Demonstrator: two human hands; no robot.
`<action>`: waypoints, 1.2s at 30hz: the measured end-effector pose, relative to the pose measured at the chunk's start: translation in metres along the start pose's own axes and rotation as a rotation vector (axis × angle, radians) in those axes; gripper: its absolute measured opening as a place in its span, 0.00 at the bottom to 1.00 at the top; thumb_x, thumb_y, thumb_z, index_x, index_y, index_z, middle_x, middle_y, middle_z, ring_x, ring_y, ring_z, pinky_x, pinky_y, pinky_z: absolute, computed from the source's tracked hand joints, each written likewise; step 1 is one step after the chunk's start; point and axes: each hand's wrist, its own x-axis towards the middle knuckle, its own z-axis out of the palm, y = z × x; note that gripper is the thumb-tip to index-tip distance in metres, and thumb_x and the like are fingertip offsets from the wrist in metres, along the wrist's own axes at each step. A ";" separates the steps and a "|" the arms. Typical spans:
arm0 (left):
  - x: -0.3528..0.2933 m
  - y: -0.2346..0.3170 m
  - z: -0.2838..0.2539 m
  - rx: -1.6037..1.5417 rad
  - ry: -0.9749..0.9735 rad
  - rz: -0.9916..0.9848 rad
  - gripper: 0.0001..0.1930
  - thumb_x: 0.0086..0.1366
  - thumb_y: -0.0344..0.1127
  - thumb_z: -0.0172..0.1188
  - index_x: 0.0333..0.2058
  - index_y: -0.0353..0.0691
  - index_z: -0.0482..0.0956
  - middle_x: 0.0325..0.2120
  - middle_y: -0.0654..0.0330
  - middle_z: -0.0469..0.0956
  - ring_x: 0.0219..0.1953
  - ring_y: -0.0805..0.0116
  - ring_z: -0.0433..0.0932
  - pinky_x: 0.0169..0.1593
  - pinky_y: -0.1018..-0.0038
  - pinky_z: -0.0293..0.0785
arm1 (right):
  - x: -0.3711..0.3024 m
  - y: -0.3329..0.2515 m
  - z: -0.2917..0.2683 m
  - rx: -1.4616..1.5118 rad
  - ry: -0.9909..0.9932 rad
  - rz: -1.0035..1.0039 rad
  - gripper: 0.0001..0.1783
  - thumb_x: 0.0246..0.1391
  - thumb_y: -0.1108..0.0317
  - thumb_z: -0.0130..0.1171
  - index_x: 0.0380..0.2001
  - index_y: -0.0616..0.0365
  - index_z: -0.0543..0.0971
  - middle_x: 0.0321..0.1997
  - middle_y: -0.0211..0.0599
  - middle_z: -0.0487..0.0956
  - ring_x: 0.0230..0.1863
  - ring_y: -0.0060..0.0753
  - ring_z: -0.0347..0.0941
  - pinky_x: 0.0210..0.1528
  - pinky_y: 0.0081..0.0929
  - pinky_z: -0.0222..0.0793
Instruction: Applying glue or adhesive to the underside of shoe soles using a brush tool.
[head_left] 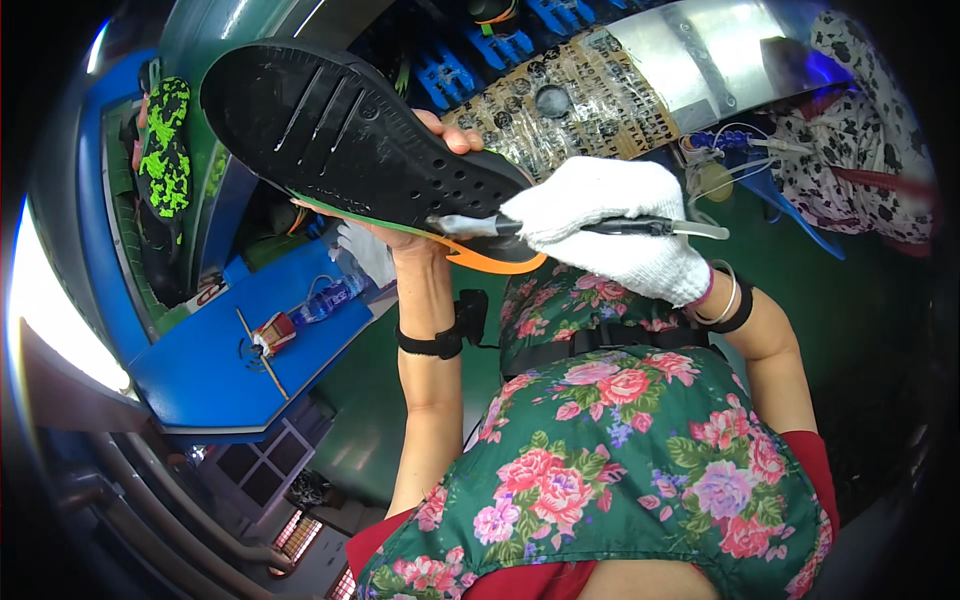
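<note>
My left hand (405, 240) is bare and grips a black shoe sole (330, 140) from below, with fingertips showing over its far edge. The sole is tilted and has long grooves at the wide end, small round holes in the middle, and a green and orange edge. My right hand (610, 225), in a white knitted glove, is closed round a brush (470, 227) with a black handle. A pale tube (700, 231) runs from the handle's back end. The brush head meets the sole near its orange edge; exact contact is hard to tell.
Beyond the hands is a taped cardboard surface (560, 95) beside a metal sheet (700, 60). At left, a green-and-black sole (165, 150) lies on a conveyor-like strip. A blue table (200, 370) holds a plastic bottle (335, 297). Another person's patterned clothing (850, 130) appears at far right.
</note>
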 end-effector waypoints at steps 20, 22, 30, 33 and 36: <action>0.021 0.008 -0.009 0.036 0.000 0.110 0.43 0.69 0.71 0.48 0.46 0.23 0.74 0.39 0.46 0.77 0.42 0.50 0.81 0.53 0.51 0.74 | 0.002 -0.002 -0.007 -0.261 -0.137 -0.216 0.08 0.46 0.78 0.73 0.31 0.56 0.88 0.41 0.40 0.88 0.40 0.37 0.85 0.43 0.30 0.80; 0.022 0.010 -0.011 0.023 -0.011 0.129 0.36 0.72 0.63 0.49 0.47 0.25 0.75 0.40 0.46 0.77 0.42 0.50 0.81 0.53 0.51 0.74 | 0.003 -0.003 -0.008 -0.204 -0.151 -0.161 0.09 0.48 0.76 0.71 0.36 0.55 0.88 0.40 0.36 0.88 0.42 0.36 0.84 0.45 0.31 0.79; 0.032 0.013 -0.014 0.099 -0.068 0.167 0.32 0.72 0.58 0.53 0.49 0.27 0.76 0.40 0.47 0.77 0.44 0.51 0.81 0.55 0.53 0.74 | 0.003 -0.002 -0.011 -0.248 -0.117 -0.227 0.11 0.48 0.71 0.73 0.37 0.52 0.88 0.41 0.34 0.88 0.39 0.38 0.83 0.40 0.31 0.79; 0.035 0.012 -0.015 0.133 -0.065 0.188 0.36 0.70 0.64 0.53 0.49 0.27 0.76 0.40 0.48 0.77 0.44 0.52 0.81 0.56 0.54 0.74 | 0.002 -0.002 -0.009 -0.344 -0.119 -0.306 0.12 0.48 0.71 0.73 0.38 0.50 0.88 0.42 0.33 0.87 0.39 0.37 0.83 0.40 0.32 0.79; 0.039 0.010 -0.014 0.118 -0.063 0.181 0.46 0.63 0.75 0.52 0.50 0.27 0.76 0.41 0.48 0.77 0.45 0.52 0.81 0.56 0.54 0.74 | 0.001 -0.005 -0.001 -0.415 -0.141 -0.374 0.14 0.47 0.72 0.73 0.40 0.48 0.87 0.43 0.31 0.87 0.40 0.36 0.84 0.42 0.32 0.80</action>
